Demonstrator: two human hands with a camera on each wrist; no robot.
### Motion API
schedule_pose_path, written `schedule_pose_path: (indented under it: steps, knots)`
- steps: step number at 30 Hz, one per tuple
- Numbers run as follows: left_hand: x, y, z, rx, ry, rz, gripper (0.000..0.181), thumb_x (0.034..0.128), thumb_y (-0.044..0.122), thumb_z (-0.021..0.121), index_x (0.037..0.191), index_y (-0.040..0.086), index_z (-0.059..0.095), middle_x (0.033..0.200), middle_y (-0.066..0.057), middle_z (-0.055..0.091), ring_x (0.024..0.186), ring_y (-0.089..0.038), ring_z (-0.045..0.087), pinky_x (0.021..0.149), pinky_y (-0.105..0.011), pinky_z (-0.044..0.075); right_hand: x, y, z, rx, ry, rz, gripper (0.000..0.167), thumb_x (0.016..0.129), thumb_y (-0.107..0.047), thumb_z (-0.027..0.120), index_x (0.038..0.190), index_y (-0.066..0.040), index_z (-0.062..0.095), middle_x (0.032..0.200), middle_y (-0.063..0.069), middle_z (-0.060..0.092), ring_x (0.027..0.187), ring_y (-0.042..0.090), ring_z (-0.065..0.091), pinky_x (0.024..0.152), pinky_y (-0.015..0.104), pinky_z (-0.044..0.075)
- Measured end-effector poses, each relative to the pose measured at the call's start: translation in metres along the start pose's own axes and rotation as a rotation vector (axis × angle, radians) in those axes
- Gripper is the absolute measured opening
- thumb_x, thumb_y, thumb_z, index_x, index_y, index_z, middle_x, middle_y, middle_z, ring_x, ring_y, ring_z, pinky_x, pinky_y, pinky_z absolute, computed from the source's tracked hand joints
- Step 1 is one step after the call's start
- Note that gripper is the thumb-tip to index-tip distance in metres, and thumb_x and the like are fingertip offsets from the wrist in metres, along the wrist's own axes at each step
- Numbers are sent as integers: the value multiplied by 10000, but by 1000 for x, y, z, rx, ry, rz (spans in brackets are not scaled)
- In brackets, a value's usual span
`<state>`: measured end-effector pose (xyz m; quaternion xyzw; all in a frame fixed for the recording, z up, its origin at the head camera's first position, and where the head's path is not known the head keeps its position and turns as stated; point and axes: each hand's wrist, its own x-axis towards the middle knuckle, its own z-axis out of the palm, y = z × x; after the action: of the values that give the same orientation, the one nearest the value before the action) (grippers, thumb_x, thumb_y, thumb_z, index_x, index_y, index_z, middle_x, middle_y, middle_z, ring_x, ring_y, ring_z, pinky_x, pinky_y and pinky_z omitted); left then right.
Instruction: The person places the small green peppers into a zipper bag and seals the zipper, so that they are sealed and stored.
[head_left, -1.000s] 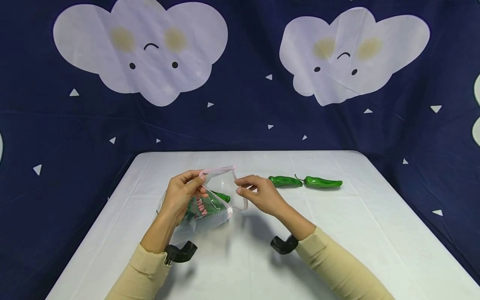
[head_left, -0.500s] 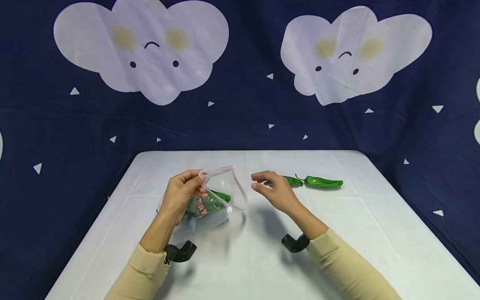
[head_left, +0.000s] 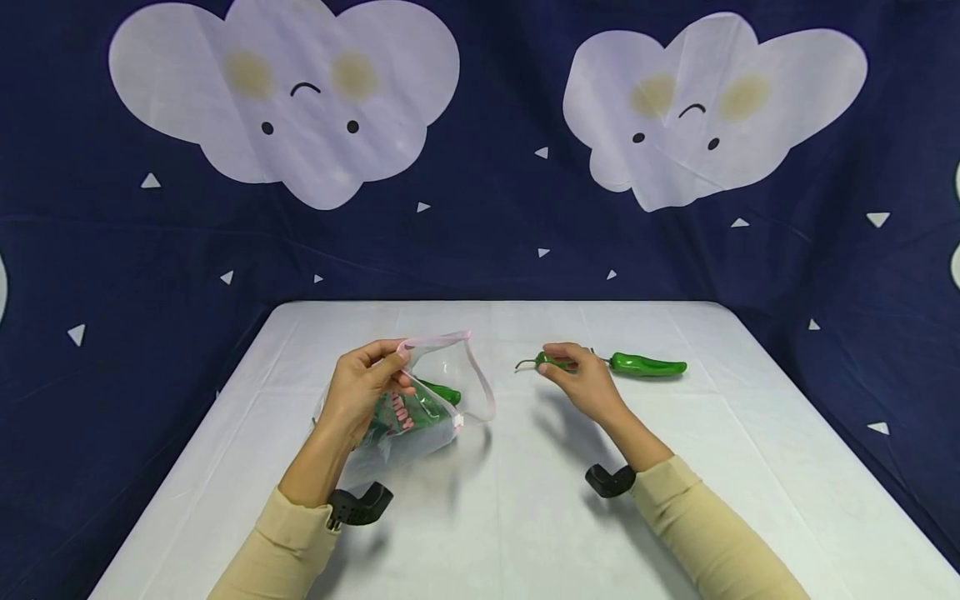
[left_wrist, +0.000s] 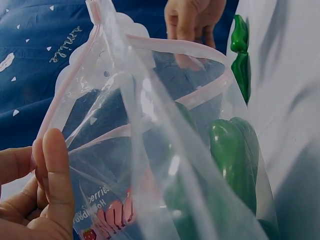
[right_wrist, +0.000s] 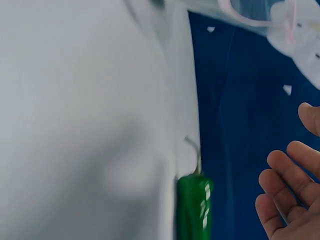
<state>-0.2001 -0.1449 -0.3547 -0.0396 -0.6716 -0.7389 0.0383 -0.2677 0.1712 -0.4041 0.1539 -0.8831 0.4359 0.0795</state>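
My left hand (head_left: 363,385) pinches the pink rim of a clear plastic zip bag (head_left: 405,452) between thumb and fingers. The bag's mouth gapes toward the right, with a white slider on the rim. Inside lie green chili peppers (left_wrist: 232,162), how many cannot be told through the plastic. Above a green chili pepper (head_left: 542,360) on the table hovers my right hand (head_left: 588,387), covering part of it in the head view. In the right wrist view, the fingers of that hand are apart from this pepper (right_wrist: 194,210) and hold nothing.
A second loose green chili pepper (head_left: 647,365) lies in line, just right of the first. Both rest toward the back of the white-covered table (head_left: 495,517). Behind it hangs a dark blue curtain (head_left: 480,242) with clouds and triangles.
My right hand has let go of the bag's rim and moved right, over the nearer loose pepper. My left hand keeps its hold on the bag and stays in place.
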Motion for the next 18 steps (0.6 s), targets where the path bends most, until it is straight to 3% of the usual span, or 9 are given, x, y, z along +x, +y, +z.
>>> schedule_pose_path:
  steps: [11,18]
  knots:
    - [0,-1,0,9,-1,9,326,940,136,574,1185,-79,561,769,-43,588,568,-83,614,587,-238,603,7,29,-8,-63,-4,99,436,889,-310,651,1270,-112,577,1262,132,606,1188,327,535,1001,482,481]
    - [-1,-1,0,1,0,6,334,938,137,579,1188,-83,558,777,-44,594,563,-81,613,586,-238,603,11,45,-10,-101,13,119,451,894,-282,642,1284,-69,564,1296,174,579,1250,360,485,1070,516,409]
